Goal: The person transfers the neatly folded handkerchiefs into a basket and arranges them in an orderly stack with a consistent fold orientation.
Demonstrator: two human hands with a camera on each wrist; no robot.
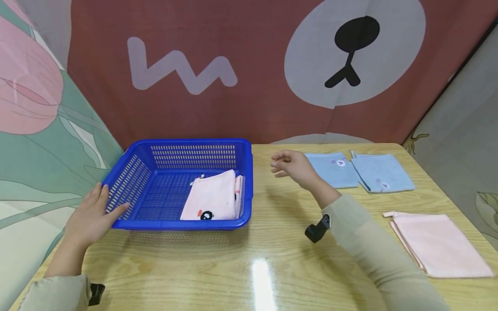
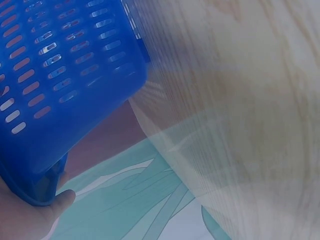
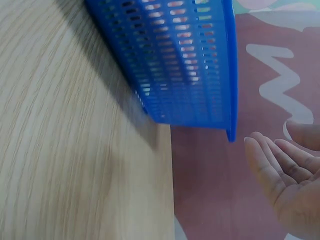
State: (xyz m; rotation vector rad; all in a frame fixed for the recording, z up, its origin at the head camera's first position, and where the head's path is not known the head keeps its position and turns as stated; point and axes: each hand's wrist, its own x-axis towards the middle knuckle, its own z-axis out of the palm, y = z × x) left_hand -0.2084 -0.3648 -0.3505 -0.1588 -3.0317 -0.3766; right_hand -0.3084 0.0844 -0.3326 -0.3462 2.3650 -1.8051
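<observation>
A blue plastic basket (image 1: pixel 163 223) with slotted walls stands on the left of the table. My left hand (image 1: pixel 88 216) grips its front left corner, thumb over the rim and fingers along the outer side. In the left wrist view, the hand (image 2: pixel 30 212) shows at the rim's corner. Folded pink towels (image 1: pixel 214 196) lie stacked in the basket's right part, the top one with a printed dark eye. My right hand (image 1: pixel 295 168) hovers right of the basket, fingers loosely bent and holding nothing. The right wrist view shows that hand (image 3: pixel 290 185) beside the basket's rim (image 3: pixel 230 75).
Two folded blue towels, a left one (image 1: pixel 334 170) and a right one (image 1: pixel 385 172), lie at the table's back right. Nearer the right edge is a folded pink towel (image 1: pixel 447 246). A printed brown cloth (image 1: pixel 256 112) hangs behind the wooden table (image 1: pixel 202 268).
</observation>
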